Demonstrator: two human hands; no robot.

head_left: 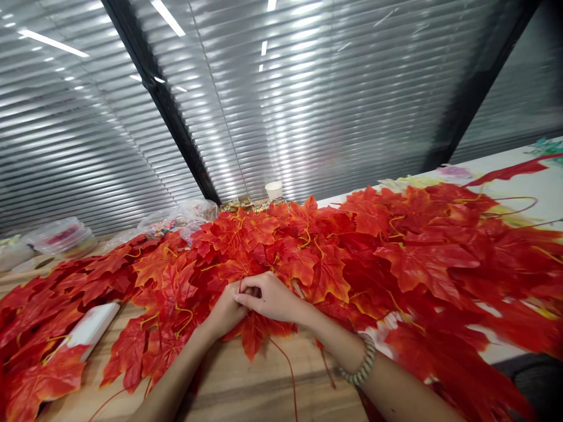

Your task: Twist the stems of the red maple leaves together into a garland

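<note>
Blinds back the table; toward its right edge, left hand and right hand meet over a leaf, right pinching something indistinct, left's grip hidden. Steadying the leaf should help.

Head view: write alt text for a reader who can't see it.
A person's left hand and right hand meet over red leaves heaped on a wooden table. A bracelet circles the right forearm. Behind the leaves, a white cup stands before slatted blinds.
</note>
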